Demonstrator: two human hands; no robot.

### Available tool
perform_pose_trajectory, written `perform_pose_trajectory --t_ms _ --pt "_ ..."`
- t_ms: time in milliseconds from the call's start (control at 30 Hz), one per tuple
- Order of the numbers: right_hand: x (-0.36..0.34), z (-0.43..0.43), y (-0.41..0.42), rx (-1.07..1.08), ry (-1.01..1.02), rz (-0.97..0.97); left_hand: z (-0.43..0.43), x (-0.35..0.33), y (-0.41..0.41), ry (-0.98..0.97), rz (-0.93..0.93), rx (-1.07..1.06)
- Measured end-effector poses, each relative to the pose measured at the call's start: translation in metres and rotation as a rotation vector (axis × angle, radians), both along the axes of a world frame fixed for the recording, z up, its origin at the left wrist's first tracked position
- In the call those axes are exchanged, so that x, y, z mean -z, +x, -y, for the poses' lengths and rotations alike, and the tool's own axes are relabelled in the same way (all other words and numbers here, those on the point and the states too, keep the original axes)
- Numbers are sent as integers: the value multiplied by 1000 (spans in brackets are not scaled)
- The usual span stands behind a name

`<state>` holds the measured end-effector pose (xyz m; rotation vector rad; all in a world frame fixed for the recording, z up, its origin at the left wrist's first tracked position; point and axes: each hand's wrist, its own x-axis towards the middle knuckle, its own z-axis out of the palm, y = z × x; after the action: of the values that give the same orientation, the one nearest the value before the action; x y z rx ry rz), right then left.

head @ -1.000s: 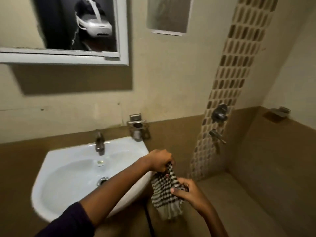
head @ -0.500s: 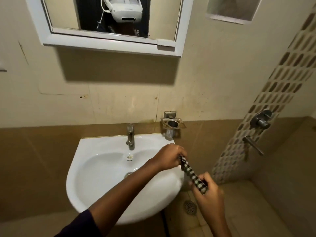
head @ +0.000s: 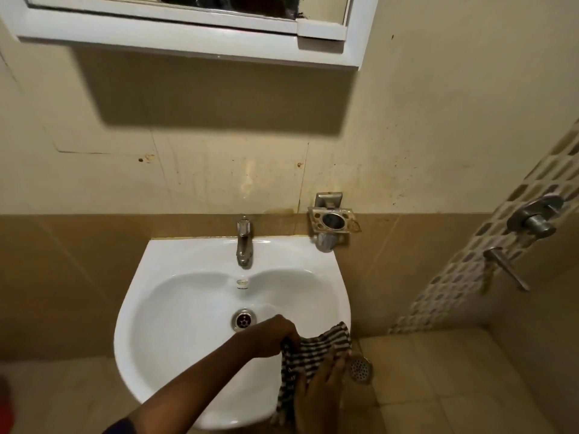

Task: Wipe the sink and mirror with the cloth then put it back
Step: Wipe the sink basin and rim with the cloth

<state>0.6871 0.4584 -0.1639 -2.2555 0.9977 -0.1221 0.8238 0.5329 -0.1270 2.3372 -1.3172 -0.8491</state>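
Observation:
A black-and-white checked cloth (head: 316, 349) hangs over the right front rim of the white wall sink (head: 163, 308). My left hand (head: 275, 335) grips the cloth's upper left edge, above the basin's right side near the drain (head: 243, 319). My right hand (head: 319, 393) lies on the cloth from below and to the right, fingers spread over it. Only the lower frame of the white-framed mirror (head: 188, 32) shows at the top of the view.
A steel tap (head: 243, 242) stands at the back of the sink. A metal tumbler holder (head: 332, 222) is fixed to the wall at the right. Shower valve (head: 534, 219) and lever (head: 506, 267) sit on the mosaic strip. A floor drain (head: 360, 369) lies below.
The view has tilted down and centred on the sink. The cloth, twisted taut between both hands before, now lies spread over the sink's right rim with both hands lower.

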Motion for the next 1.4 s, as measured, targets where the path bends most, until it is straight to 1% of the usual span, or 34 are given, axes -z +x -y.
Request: perform_pose_trajectory --t_ms 100,200,267,333,433,567,667,767,900,1000,1100,1200,1267,1333,1367,1400 --pt "6 11 22 52 -26 -16 -3 2 10 -54 29 -47" --pt "11 51 56 33 -135 -112 -8 3 17 -107 113 -155" --pt "11 80 84 36 -204 -112 -13 2 20 -162 149 -236" --pt "11 101 115 -13 -269 -110 -18 1 23 -232 196 -306" --pt "14 115 164 -42 -321 -9 -31 1 31 -306 302 -391" --pt "21 113 214 -88 -313 42 -64 2 37 -372 292 -517" --pt "20 97 240 -35 -268 54 -100 2 34 -357 466 -509" --pt "22 68 263 -24 -309 181 -132 4 33 -288 556 -574" --pt "28 17 274 -197 -268 154 -157 10 42 -132 683 -705" --pt "35 -11 274 -397 -240 200 -164 9 53 -37 678 -763" --pt "35 -9 272 -487 -163 270 -164 5 65 1 680 -771" --pt "32 -3 255 -455 -96 357 -166 1 69 -26 673 -789" --pt "32 -7 240 -417 -139 442 -170 1 67 -67 667 -804" --pt "41 -16 224 -406 -132 491 -179 2 63 -116 640 -813" --pt "43 -24 218 -406 -61 503 -184 3 62 -144 626 -825" --pt "45 -33 212 -456 23 467 -189 3 60 -171 614 -841"
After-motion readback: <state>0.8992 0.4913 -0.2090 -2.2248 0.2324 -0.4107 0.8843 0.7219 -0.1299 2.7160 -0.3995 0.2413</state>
